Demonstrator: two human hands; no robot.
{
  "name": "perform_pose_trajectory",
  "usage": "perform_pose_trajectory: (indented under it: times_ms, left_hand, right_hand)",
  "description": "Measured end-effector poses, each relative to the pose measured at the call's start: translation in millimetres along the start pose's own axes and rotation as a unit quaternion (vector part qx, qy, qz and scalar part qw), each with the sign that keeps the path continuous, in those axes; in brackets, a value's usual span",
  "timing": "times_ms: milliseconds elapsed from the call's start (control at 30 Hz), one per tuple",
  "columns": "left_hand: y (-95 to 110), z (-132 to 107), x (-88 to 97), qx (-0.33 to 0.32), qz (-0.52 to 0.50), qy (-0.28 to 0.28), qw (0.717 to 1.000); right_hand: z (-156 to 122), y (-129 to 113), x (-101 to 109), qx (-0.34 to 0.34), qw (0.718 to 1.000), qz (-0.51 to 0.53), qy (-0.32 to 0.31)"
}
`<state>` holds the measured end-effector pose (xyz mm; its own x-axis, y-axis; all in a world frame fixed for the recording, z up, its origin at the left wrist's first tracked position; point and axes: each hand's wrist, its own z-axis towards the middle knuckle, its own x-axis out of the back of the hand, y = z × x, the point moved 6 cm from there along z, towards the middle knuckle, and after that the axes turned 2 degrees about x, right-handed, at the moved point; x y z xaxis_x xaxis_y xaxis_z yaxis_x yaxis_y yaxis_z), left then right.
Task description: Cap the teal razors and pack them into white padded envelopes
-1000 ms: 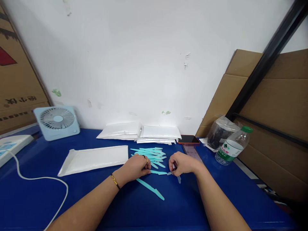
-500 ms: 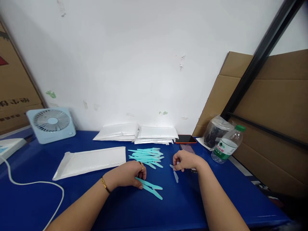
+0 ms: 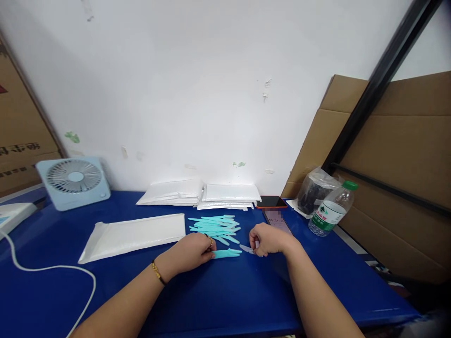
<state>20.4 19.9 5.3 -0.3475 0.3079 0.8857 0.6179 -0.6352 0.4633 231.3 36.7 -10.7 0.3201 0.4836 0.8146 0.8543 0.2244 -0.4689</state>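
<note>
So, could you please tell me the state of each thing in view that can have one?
Left hand: closed on turquoise tools
Right hand: curled at translucent pieces, grip unclear
Turquoise pile: loose, overlapping
Front phone: lit, showing digits
Orange-edged phone: screen dark
Bottle: standing, capped
Fan: standing, running or not unclear
Stacked white packets: lying flat
Single white packet: lying flat

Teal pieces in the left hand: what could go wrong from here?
The teal pieces jut out of the left hand and might twist or slip.
The teal pile lies just beyond that hand, so a stray finger could scatter it.
The right hand is close to the phone showing a timer and could nudge it.
</note>
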Motion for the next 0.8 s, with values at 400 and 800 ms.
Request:
perform_pose_trajectory:
  times_ms: [400,800]
  left_hand:
    - [-19.3,6.3,8.2,0.092,-0.213,0.031,0.972]
    - [-26.7,10.2,15.8,0.111,-0.217,0.093,0.965]
  right_hand:
    - [-3.9,-13.9,41.2,0.140,0.908,0.323,0.227]
    - [4.6,-36.1,31.2,0.157,0.834,0.448,0.282]
